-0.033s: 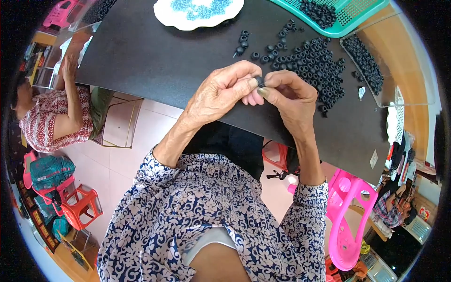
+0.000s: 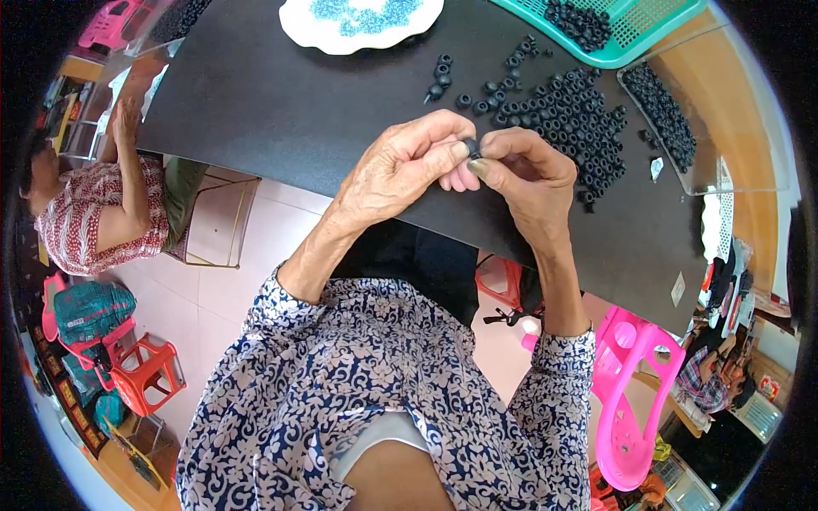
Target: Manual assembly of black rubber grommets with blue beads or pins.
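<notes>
Over the dark table's near edge, my left hand (image 2: 413, 163) pinches a small round black piece (image 2: 473, 146) between thumb and fingers. My right hand (image 2: 530, 175) meets it from the other side, its thumb and forefinger closed at the same piece; whether it grips anything else is hidden. Beyond my right hand spreads a loose pile of small black rounded pieces with holes (image 2: 569, 119). A short row of similar black pieces (image 2: 439, 78) lies just past my left fingertips.
A white wavy-edged plate (image 2: 294, 34) bears small blue bits. At the back right are a green basket (image 2: 630, 58) and a clear tray (image 2: 686, 180), both with black pieces. A seated person (image 2: 102, 209) is at the left, a pink chair (image 2: 626, 426) at the right.
</notes>
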Demonstrator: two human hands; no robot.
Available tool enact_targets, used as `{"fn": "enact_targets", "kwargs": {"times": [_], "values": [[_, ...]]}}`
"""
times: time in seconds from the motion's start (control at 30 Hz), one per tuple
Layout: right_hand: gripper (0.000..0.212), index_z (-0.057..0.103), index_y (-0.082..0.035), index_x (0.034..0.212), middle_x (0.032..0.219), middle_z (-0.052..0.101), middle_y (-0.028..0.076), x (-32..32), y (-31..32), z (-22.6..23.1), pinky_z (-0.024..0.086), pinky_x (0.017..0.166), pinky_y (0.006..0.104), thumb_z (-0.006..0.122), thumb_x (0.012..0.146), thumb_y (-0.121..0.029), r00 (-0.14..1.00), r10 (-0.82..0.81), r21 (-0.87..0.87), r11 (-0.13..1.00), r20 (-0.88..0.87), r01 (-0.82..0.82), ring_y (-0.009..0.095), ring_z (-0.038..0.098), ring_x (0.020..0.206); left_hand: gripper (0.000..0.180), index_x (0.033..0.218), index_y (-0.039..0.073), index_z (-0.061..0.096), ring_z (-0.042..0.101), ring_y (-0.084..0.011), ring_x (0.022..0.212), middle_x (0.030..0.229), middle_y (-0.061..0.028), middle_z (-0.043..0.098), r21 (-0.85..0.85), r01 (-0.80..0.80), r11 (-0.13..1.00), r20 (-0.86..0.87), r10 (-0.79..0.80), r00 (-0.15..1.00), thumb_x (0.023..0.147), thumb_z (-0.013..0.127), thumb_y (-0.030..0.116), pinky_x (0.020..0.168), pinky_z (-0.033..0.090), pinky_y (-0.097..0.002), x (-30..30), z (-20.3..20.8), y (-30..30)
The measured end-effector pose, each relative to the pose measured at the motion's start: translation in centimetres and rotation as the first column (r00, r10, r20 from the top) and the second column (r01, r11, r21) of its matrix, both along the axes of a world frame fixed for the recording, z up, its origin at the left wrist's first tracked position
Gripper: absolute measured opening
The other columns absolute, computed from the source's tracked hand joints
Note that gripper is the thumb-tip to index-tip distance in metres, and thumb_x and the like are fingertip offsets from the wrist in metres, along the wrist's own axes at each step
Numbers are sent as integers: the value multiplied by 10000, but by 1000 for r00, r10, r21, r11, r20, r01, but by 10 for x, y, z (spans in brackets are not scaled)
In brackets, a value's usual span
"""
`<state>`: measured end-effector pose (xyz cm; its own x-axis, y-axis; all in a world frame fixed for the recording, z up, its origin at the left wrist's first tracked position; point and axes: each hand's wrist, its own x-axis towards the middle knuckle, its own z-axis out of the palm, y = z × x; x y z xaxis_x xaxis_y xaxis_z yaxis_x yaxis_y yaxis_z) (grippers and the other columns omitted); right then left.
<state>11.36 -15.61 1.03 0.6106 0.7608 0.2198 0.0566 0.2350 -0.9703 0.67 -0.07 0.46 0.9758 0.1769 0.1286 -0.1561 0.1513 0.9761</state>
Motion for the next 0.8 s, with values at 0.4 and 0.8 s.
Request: {"fn": "enact_targets", "kwargs": {"times": [0.4,0.8], "values": [[152,648,45,897,859,647,58,0,3,0,502,667,233,711,767,91,993,-3,70,998,119,-5,114,620,744,248,1075,-27,554,596,-102,729,827,-80,660,-45,66,997,-26,-67,997,989,493,197,674,497,-242,-1,-1,2],[242,636,43,973,849,623,54,0,2,2,512,668,246,723,753,94,998,34,18,999,-52,-33,122,623,736,268,1093,-35,548,595,-102,730,841,-81,656,-78,100,992,10,-99,995,993,491,207,667,498,-244,1,-8,1]]}}
